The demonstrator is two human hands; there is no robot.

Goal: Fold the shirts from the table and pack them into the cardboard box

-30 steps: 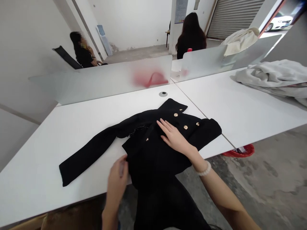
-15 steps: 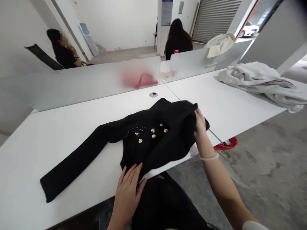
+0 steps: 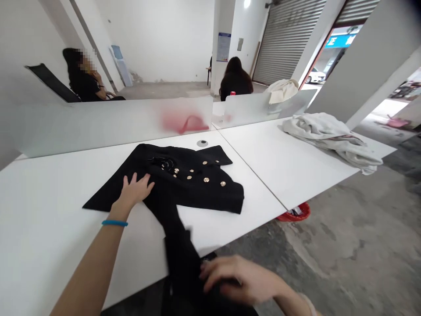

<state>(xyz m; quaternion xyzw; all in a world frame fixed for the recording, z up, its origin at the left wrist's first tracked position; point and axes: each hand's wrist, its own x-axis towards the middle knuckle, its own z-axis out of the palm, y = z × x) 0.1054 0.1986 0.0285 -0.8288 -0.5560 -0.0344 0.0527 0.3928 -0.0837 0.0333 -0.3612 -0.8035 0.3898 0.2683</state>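
Observation:
A black jacket [image 3: 197,184] with several gold buttons lies folded on the white table [image 3: 49,228]. One sleeve [image 3: 177,245] hangs from it over the table's near edge. My left hand [image 3: 134,191] lies flat on the jacket's left part, fingers spread, a blue band on the wrist. My right hand [image 3: 243,281] is low at the table's near edge, blurred by motion, fingers curled at the hanging sleeve's end.
A frosted divider [image 3: 108,125] runs along the table's back. A grey-white garment pile [image 3: 329,136] lies on the right table. A red basket [image 3: 296,213] sits on the floor under the table. Two people sit beyond the divider.
The jacket has been folded over and shifted up the table. My left hand moved from the hem onto the jacket's left part. My right hand dropped from the right shoulder to the hanging sleeve.

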